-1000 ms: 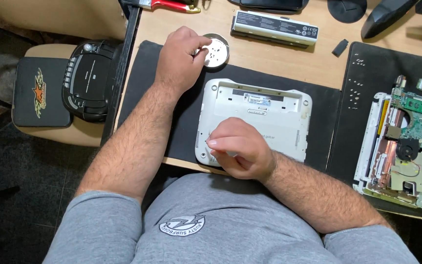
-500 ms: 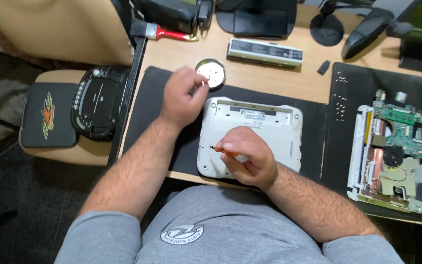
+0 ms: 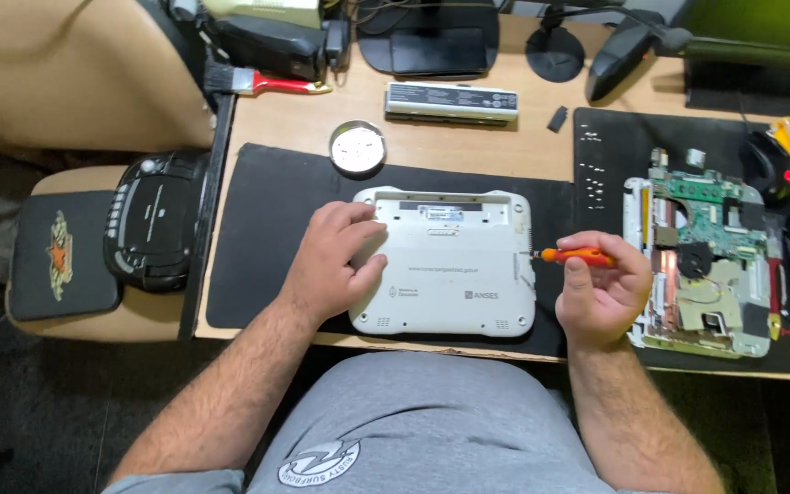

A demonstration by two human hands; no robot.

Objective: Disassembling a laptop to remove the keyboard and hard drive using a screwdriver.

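Netbook [image 3: 454,265], white and lying bottom side up, sits on the black mat [image 3: 258,210] near the front edge of the wooden desk [image 3: 523,146]. Half a second ago the left hand was up at the round metal tin beyond the netbook; now the left hand [image 3: 336,261] lies flat on the netbook's left part, fingers spread loosely and pressing on the casing, holding nothing. The right hand was earlier over the netbook's front left part with the tool; now the right hand [image 3: 601,288] is off the netbook, just beside its right edge, closed around an orange-handled screwdriver [image 3: 573,257] whose tip points at that edge. The round metal tin [image 3: 357,147] stands beyond the netbook's rear left corner, apart from both hands.

Beyond the netbook lies a long battery pack [image 3: 452,100], with bare desk between the two. Right of the netbook, close past the right hand, an opened device with a green circuit board [image 3: 701,265] rests on a second dark mat, leaving only a narrow gap for the hand. Left of the netbook the black mat is bare up to the desk's edge, past which a black portable player [image 3: 153,233] sits on a chair. The netbook's front edge lies close to the desk's front edge.
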